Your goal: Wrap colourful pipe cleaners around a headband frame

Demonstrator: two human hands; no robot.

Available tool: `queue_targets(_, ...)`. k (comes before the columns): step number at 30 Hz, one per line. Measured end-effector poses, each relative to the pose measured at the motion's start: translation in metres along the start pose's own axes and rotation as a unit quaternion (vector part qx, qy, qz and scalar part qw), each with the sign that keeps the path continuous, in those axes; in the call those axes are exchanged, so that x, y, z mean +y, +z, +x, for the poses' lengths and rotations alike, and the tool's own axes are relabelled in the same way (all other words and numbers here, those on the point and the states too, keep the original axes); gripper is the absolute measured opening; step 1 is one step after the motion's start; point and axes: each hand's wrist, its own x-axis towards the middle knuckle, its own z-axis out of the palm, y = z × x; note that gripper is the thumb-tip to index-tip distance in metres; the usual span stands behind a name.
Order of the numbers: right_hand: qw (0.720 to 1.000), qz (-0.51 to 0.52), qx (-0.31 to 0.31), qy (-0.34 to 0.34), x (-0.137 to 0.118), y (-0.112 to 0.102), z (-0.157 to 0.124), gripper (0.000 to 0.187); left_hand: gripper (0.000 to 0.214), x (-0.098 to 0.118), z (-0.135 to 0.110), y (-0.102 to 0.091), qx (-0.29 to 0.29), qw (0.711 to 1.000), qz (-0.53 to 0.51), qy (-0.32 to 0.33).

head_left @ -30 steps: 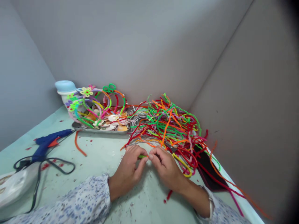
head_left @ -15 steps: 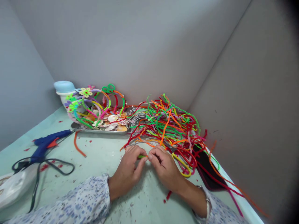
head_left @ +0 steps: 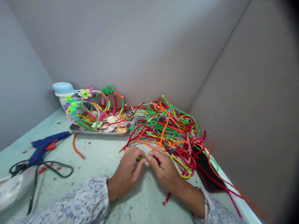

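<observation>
My left hand (head_left: 130,169) and my right hand (head_left: 163,168) meet fingertip to fingertip over the near middle of the table. The left thumb and fingers pinch a green pipe cleaner (head_left: 140,158), of which a short stretch shows. A small bit of orange pipe cleaner (head_left: 147,160) sits between the two sets of fingertips, pinched by the right hand. How the orange and green join is hidden by the fingers. Just beyond the hands lies a big tangle of pipe cleaners (head_left: 173,124) in red, green and orange. Scissors with yellow handles (head_left: 181,166) rest beside the right hand.
A metal tray (head_left: 102,133) of shells (head_left: 112,119) stands at the back left, with pipe-cleaner headbands (head_left: 108,102) over it. A white bottle with a blue cap (head_left: 63,88) is behind. A blue glue gun (head_left: 42,146) with its cord lies left; a dark phone (head_left: 209,174) right.
Both hands keep the same pinch with only slight finger movement. The view has shifted a little; the other things lie as before.
</observation>
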Motion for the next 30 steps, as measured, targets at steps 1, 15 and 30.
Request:
queue_targets(1,1.0,-0.006,0.003,-0.002,-0.0003,0.0004,-0.0003,0.018,0.011,-0.0002,0.0002,0.0002,0.0,1.0,-0.001,0.0)
queue_targets(15,1.0,0.012,-0.008,0.021,-0.0005,0.0013,0.0004,0.022,0.009,-0.0006,0.0002,-0.0002,-0.008,1.0,-0.005,0.001)
queue_targets(30,0.998,0.02,-0.026,0.052,-0.0038,-0.0012,0.0013,0.024,0.01,-0.005,-0.0009,0.0027,-0.008,1.0,-0.02,0.009)
